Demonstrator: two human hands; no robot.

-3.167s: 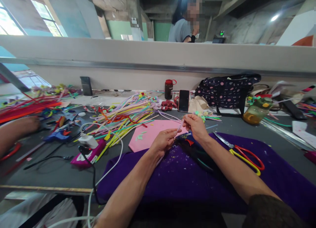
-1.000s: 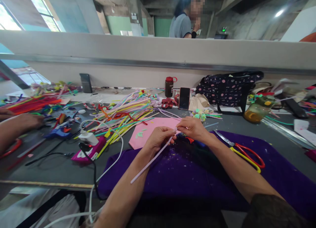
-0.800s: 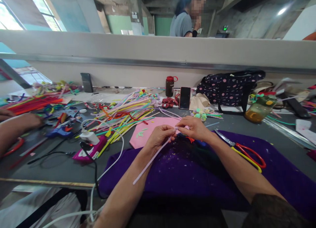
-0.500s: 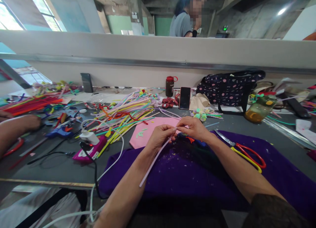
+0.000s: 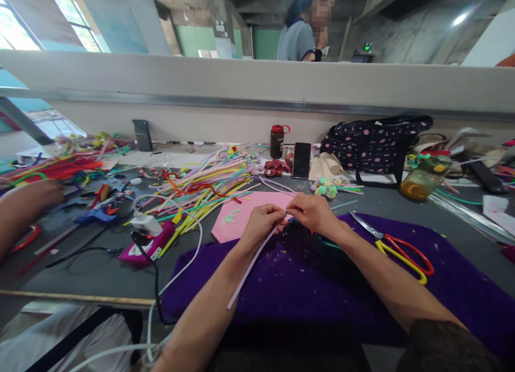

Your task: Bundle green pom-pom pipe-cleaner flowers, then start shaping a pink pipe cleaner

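Between the fingertips of my left hand is a pale lilac pipe cleaner, whose long free end hangs down toward me along my left forearm. My right hand pinches at the upper end of the same strip, and its fingertips meet those of my left hand. What the fingertips cover is too small to make out. Both hands are above a purple cloth and the near edge of a pink sheet, where small green clippings lie. Scissors with red and yellow handles rest beside my right forearm.
A heap of coloured pipe cleaners spreads across the back left. Near it are a magenta power strip with a white cable and a blue glue gun. A phone, bottle and dark bag stand behind. Another person's hand is at left.
My right fingers have shifted slightly at the end of the pipe cleaner, which both hands still pinch. At the left, the other person's hand has moved, and a green strip shows by it.
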